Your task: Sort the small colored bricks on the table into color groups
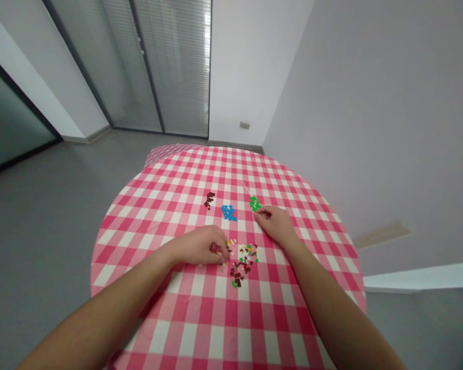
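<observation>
Left hand (197, 246) pinched at the edge of the mixed plastic bricks (241, 264), any held piece hidden; right hand (274, 224) relaxed and open on the gingham surface (200, 318), just beside the green bricks (255, 204).

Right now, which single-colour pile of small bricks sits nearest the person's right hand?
The green pile, just beyond the fingertips of the right hand; the blue pile and the dark brown pile lie farther left, away from that hand.
</observation>
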`<action>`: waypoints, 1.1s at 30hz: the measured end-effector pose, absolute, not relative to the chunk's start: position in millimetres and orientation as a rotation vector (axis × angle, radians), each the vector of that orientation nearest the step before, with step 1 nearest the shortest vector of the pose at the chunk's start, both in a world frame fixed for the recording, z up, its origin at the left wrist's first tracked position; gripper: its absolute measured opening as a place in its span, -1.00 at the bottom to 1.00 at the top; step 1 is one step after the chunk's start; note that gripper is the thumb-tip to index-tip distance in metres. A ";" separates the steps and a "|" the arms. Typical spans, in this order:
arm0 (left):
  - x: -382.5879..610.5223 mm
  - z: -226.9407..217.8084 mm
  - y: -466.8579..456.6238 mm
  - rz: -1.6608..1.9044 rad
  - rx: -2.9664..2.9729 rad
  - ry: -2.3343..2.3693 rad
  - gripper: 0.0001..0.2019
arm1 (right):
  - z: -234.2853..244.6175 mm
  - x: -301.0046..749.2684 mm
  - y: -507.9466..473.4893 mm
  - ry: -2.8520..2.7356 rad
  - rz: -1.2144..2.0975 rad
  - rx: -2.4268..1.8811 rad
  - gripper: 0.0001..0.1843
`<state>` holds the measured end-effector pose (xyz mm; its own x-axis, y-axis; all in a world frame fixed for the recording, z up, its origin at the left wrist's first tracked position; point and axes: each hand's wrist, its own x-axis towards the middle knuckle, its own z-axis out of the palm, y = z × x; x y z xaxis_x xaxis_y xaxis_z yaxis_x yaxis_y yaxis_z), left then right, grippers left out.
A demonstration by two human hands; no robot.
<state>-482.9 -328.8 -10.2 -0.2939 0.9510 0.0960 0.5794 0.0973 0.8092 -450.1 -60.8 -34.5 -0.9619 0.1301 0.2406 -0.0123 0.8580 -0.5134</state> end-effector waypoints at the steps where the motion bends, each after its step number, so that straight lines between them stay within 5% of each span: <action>1: -481.1 -10.1 -328.2 1.031 1.551 1.895 -0.91 | -32.3 -447.6 -64.0 -2.778 0.790 -0.036 -0.84; 25: -473.1 -10.1 -322.7 0.885 1.731 1.848 -0.77 | -26.6 -440.6 -74.1 -2.811 0.908 0.128 -0.86; 33: -478.1 -6.2 -328.6 1.376 0.988 1.871 -0.89 | -26.9 -440.3 -76.2 -2.793 0.948 0.146 -0.85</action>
